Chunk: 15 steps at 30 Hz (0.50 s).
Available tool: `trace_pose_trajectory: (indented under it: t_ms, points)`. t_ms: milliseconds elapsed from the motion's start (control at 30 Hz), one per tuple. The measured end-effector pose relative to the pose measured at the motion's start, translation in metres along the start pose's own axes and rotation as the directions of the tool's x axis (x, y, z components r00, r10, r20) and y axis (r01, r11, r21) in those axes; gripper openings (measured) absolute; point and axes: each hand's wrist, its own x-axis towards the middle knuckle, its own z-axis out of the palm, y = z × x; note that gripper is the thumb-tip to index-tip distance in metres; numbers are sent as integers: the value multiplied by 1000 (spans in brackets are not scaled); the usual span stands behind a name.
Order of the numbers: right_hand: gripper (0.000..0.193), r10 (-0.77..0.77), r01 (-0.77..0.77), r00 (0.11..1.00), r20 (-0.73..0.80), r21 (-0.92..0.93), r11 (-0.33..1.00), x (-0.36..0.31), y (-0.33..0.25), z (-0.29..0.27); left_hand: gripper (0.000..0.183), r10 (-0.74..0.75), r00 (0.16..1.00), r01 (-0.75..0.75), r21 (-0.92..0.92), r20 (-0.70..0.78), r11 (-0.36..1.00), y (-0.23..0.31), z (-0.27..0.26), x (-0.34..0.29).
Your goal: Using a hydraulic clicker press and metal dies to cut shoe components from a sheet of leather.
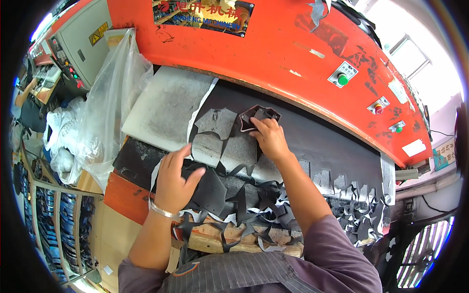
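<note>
On the black sheet material (312,141) lies a small metal cutting die (245,118) with an angular outline. My right hand (271,140) grips it, fingers closed over its inner part. Just left of the die, a cut-out gap in the sheet shows the grey worn board (216,122) underneath. My left hand (172,179) is held with thumb and fingers apart, and nothing shows in it. Beside its thumb are dark cut pieces (209,193) with pointed edges; whether the hand touches them I cannot tell.
A red press (288,53) spans the far side, with green buttons (343,79) and a red knob (378,109). Black offcut strips (239,205) hang over the near edge. At left are a clear plastic bag (113,105) and a rack (57,229) of stacked dark pieces.
</note>
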Motion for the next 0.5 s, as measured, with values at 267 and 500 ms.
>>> trace_pose_trajectory:
  t_ms: [267, 500]
  points:
    - [50, -13, -53, 945, -328, -192, 980, -4, -12, 20, 74, -107, 959, 124, -48, 263, 991, -42, 111, 86]
    - [49, 161, -187, 962, -221, -102, 977, -18, 16, 28, 76, 28, 967, -32, 13, 252, 999, -60, 141, 102]
